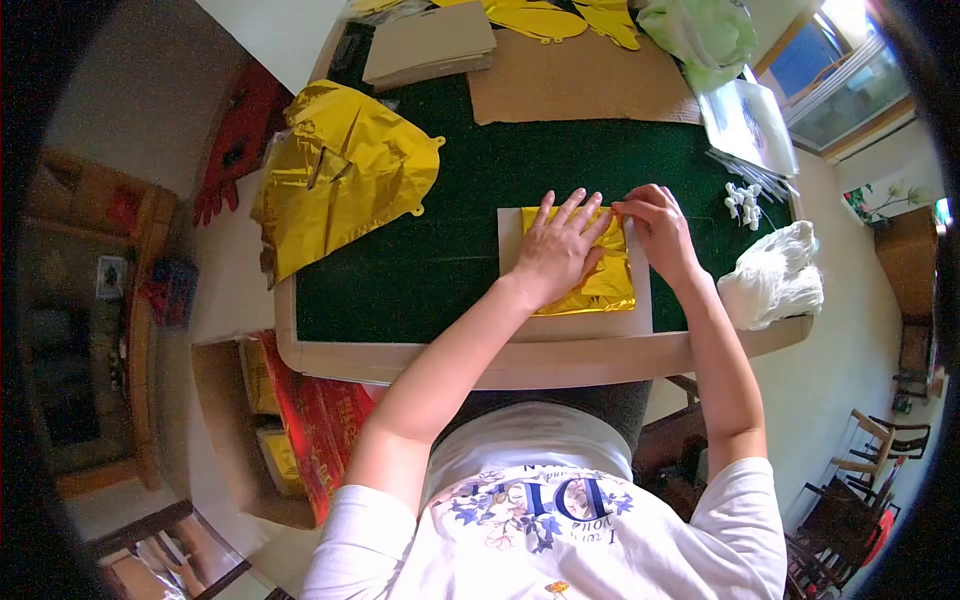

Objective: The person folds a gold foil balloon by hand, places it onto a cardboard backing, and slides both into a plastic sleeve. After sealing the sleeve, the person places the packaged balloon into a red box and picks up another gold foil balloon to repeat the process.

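Observation:
A gold foil balloon (612,285), folded into a rough square, lies on a piece of grey-brown cardboard (508,240) near the table's front edge. My left hand (560,250) rests flat on the foil with its fingers spread. At the foil's upper right corner, the fingertips of my right hand (655,222) are pinched together on its edge. Another gold foil balloon (350,170), flat and unfolded, with small holed tabs, is spread at the left and hangs over the table's edge.
The table has a dark green top (400,290). At the back are a stack of cardboard sheets (430,45), a large cardboard piece (580,85) and more gold foil (540,20). A white plastic bag (772,280) sits at right. An open carton (225,420) stands below left.

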### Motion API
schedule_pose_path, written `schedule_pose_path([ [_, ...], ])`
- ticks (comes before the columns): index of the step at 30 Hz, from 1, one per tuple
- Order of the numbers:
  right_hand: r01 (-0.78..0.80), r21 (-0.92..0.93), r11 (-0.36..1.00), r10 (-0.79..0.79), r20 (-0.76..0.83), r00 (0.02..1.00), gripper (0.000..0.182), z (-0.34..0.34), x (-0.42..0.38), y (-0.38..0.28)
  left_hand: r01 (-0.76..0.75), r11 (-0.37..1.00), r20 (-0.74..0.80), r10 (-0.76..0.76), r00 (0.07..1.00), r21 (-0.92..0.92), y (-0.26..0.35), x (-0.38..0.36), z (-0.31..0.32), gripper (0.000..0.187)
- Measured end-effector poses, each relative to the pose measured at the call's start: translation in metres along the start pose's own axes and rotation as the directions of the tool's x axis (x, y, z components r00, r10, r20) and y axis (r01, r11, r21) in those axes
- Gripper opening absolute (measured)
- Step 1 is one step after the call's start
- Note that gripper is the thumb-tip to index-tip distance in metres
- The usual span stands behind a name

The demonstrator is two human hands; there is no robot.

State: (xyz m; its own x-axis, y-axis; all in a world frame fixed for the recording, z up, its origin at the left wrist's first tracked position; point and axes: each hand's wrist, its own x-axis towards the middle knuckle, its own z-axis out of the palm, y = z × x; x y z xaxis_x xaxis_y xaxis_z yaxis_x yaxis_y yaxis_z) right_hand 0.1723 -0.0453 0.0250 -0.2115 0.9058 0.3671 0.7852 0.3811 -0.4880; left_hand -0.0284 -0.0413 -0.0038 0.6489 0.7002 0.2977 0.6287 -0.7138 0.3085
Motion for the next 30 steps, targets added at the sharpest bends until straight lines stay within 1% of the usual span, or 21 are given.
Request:
schedule_pose_path([
  [3,0.041,-0.019,0.999,-0.041,-0.033,0.999,0.019,0.0,-0.005,-0.003,-0.028,0.999,-0.088,0.03,0.996,0.022,0.001,-0.002,0.003,0.048],
  [6,0.061,-0.008,0.998,-0.062,-0.033,0.998,0.021,0.0,-0.006,-0.001,-0.107,0.991,-0.131,0.096,0.987,-0.082,0.031,-0.014,-0.025,0.048],
  [9,0.07,0.003,0.998,-0.07,-0.03,0.997,0.022,0.0,-0.003,0.0,-0.234,0.972,-0.015,0.234,0.972,-0.031,0.057,-0.032,-0.047,0.044],
  [10,0.059,0.007,0.998,-0.059,-0.021,0.998,0.022,-0.001,-0.002,-0.001,-0.26,0.966,-0.05,0.259,0.964,-0.01,0.06,-0.036,-0.044,0.04],
  [16,0.026,0.037,0.999,-0.025,-0.016,1.0,0.02,0.0,0.002,-0.002,-0.183,0.982,0.049,0.181,0.982,0.043,0.061,-0.038,-0.032,0.036],
  [19,0.031,0.031,0.999,-0.031,-0.02,0.999,0.019,0.0,0.003,-0.001,-0.237,0.971,-0.051,0.235,0.971,-0.02,0.059,-0.038,-0.029,0.032],
  [22,0.021,0.011,1.0,-0.021,-0.021,1.0,0.018,0.0,0.004,-0.002,-0.199,0.977,-0.032,0.197,0.98,-0.071,0.059,-0.041,-0.026,0.027],
  [25,0.015,-0.001,1.0,-0.015,-0.017,1.0,0.018,0.001,0.003,-0.003,-0.229,0.972,-0.026,0.228,0.973,-0.049,0.056,-0.041,-0.026,0.022],
  [28,0.011,0.012,1.0,-0.011,-0.01,1.0,0.019,0.001,0.004,-0.002,-0.248,0.966,-0.097,0.241,0.966,-0.068,0.054,-0.041,-0.026,0.02],
  [30,0.007,0.023,1.0,-0.007,-0.007,1.0,0.019,0.001,0.003,-0.001,-0.265,0.962,-0.093,0.258,0.962,-0.072,0.051,-0.047,-0.028,0.021],
])
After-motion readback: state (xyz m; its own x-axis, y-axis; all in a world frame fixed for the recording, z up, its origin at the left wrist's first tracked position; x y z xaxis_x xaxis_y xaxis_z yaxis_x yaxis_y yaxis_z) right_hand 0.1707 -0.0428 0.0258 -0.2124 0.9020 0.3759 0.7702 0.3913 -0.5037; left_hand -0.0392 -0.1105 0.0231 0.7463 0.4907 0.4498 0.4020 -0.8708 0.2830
